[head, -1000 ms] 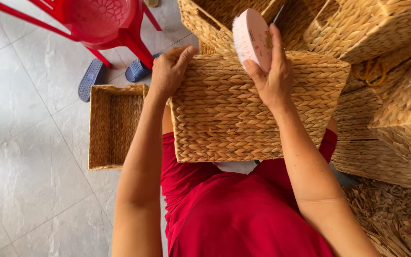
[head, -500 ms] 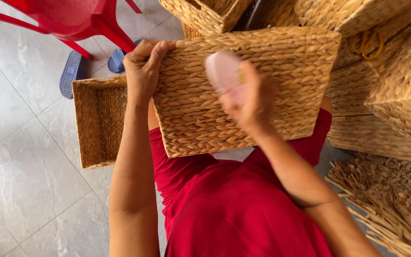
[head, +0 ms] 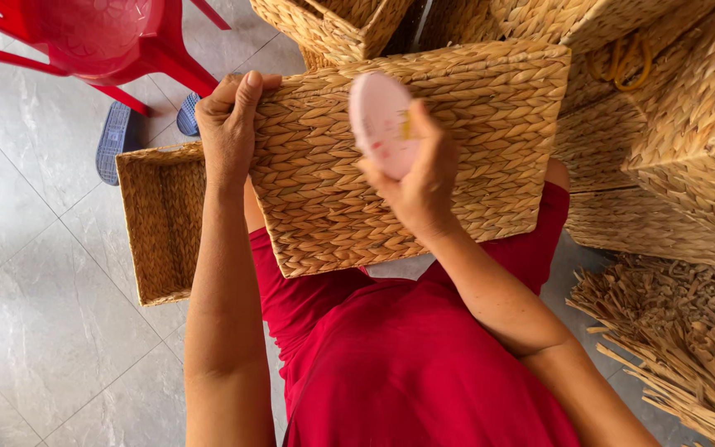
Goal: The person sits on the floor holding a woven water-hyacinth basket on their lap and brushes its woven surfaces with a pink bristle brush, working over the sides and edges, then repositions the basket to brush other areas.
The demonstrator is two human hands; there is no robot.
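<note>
A large woven straw basket point(head: 490, 124) rests bottom-up on my lap, over my red clothing. My left hand point(head: 229, 124) grips its far left corner, fingers curled over the edge. Over the middle of the basket's base, my right hand point(head: 415, 178) holds a flat pink oval object point(head: 381, 120) upright, its face turned toward me.
A smaller open woven basket point(head: 159, 223) sits on the tiled floor at my left. More woven baskets point(head: 672, 108) are stacked ahead and to the right. A red plastic chair point(head: 101, 37) and blue sandals point(head: 113, 141) are at top left. Loose dry straw point(head: 680, 331) lies at right.
My right hand has carried the pink object from the basket's far edge down over the middle of its base. The left hand has kept its grip on the corner.
</note>
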